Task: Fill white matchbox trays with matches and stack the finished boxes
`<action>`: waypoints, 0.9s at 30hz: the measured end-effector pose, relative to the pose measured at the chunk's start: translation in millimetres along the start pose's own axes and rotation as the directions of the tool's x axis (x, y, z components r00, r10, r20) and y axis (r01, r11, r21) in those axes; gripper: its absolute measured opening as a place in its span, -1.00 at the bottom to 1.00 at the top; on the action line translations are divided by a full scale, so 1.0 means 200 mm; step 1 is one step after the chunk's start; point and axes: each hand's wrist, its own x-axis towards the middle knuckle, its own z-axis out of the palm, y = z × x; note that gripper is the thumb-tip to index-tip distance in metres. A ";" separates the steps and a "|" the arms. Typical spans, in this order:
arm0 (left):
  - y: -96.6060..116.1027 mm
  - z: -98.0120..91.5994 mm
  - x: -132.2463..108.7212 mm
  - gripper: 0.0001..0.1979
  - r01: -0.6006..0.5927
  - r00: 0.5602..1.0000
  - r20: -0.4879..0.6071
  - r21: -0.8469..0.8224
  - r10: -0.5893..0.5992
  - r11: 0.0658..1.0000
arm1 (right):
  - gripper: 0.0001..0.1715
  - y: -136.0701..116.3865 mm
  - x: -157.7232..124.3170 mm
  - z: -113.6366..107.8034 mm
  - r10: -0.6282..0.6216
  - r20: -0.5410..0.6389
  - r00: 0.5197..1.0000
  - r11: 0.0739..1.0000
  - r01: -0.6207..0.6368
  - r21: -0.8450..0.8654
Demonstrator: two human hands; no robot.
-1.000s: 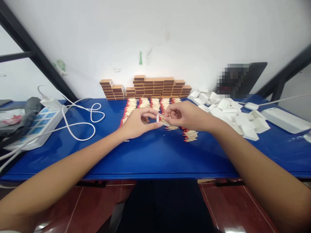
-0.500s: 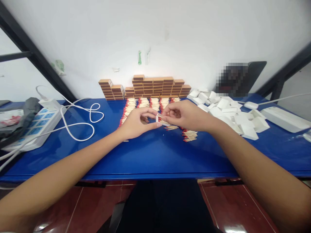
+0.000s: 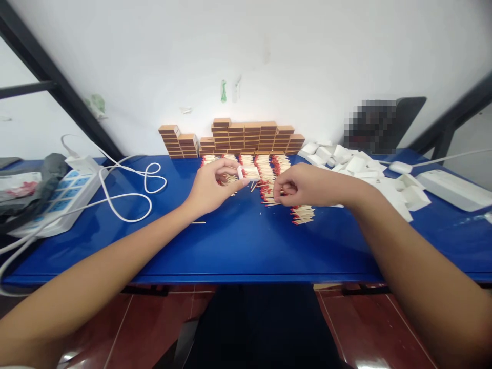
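Between the thumb and fingers of my left hand (image 3: 215, 187) is a small white matchbox tray (image 3: 253, 178), tilted, with red-headed matches inside it. My right hand (image 3: 303, 185) is to the right of the tray, apart from it. Its fingers are curled, with the fingertips down at the near end of a row of loose matches (image 3: 265, 174). Whatever lies between those fingertips is too small to make out. Several rows of matches lie side by side beyond my hands, and a small separate bunch (image 3: 303, 214) lies just below my right hand.
Stacked brown matchboxes (image 3: 244, 137) line the wall. A heap of white trays (image 3: 357, 163) lies at the right, near a white power bank-like block (image 3: 453, 189). On the left are a power strip (image 3: 63, 200) and looped white cable (image 3: 126, 221). Everything rests on a blue table (image 3: 238, 246).
My right hand has moved away from the tray, rightward and slightly down to the loose matches. My left hand has shifted a little left, still with the tray.
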 end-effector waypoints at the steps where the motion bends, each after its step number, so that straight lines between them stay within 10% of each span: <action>1: 0.00 0.00 0.00 -0.50 0.001 1.000 0.005 0.001 -0.001 1.000 | -0.90 0.00 0.01 0.01 -0.002 0.023 1.000 1.000 0.003 -0.015; 27: 0.01 0.01 -0.01 -0.48 0.046 0.997 0.063 0.001 -0.046 0.999 | -0.92 -0.04 0.04 0.09 0.134 0.140 0.981 0.990 -0.125 -0.068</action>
